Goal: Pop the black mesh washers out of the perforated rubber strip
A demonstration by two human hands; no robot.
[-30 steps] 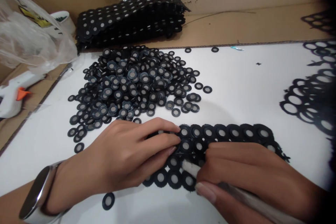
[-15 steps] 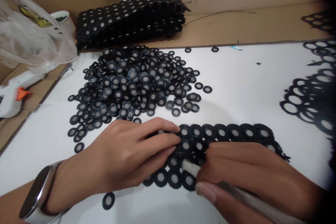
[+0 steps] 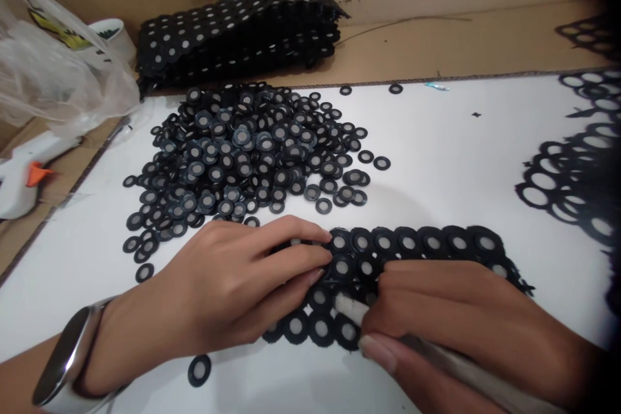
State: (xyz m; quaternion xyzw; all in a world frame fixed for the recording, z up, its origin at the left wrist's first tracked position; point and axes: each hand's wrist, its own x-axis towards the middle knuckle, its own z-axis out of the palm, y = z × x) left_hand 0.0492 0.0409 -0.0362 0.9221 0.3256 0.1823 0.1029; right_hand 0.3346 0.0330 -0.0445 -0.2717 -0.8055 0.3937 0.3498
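Observation:
My left hand (image 3: 228, 284) lies fingers together on the left end of a black sheet of joined rings (image 3: 417, 242), pressing it onto the white surface (image 3: 436, 155). My right hand (image 3: 451, 330) grips a pale stick-like tool (image 3: 436, 362); its tip (image 3: 342, 303) touches the sheet between the rings. A heap of loose black rings with grey centres (image 3: 247, 155) lies just beyond my left hand. One single ring (image 3: 199, 370) sits near my left wrist, which wears a silver band (image 3: 63, 362).
A stack of uncut ring sheets (image 3: 237, 29) rests at the back on cardboard. Emptied black sheet scraps (image 3: 577, 168) lie at the right edge. A clear plastic bag (image 3: 53, 71), a white cup (image 3: 114, 32) and a white glue gun with an orange trigger (image 3: 24, 174) are at the left.
The whole view has shifted slightly; both hands stay in the same place on the sheet.

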